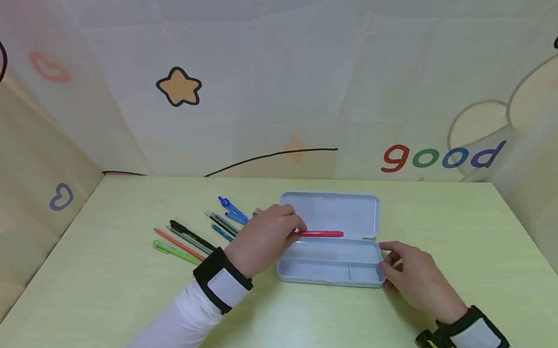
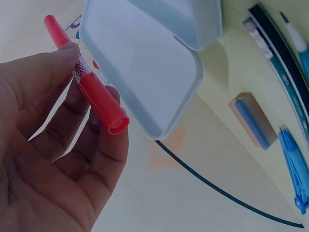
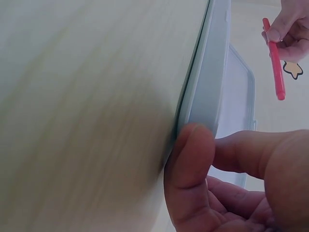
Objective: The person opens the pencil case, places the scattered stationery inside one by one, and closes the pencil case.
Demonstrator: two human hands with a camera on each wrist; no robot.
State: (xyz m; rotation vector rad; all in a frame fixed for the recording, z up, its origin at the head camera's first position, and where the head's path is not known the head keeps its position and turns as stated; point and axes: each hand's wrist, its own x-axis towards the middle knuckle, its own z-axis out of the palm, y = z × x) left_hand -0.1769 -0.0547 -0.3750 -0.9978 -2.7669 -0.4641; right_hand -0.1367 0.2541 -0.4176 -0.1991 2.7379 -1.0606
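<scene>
My left hand [image 1: 269,237] pinches a red marker [image 1: 321,234] between thumb and fingers, holding it above an opened light-blue pencil case [image 1: 331,284]. In the left wrist view, the marker [image 2: 102,99] shows a patterned silvery band near the thumb. The case lies with its lid [image 1: 331,210] folded back toward the wall; dividers split its bottom part into compartments. At the case's right end, my right hand [image 1: 417,280] grips the side. The right wrist view has the thumb against the outer wall [image 3: 205,92] and the index finger at the rim.
Left of the case lie a blue compass [image 1: 232,209], a black pen [image 1: 192,235], a coral pencil [image 1: 178,244], a light-green pen [image 1: 175,252] and several other pencils. An eraser [image 2: 252,120] in a brown and blue sleeve lies near the compass. A printed cloth [image 1: 270,55] hangs behind the table.
</scene>
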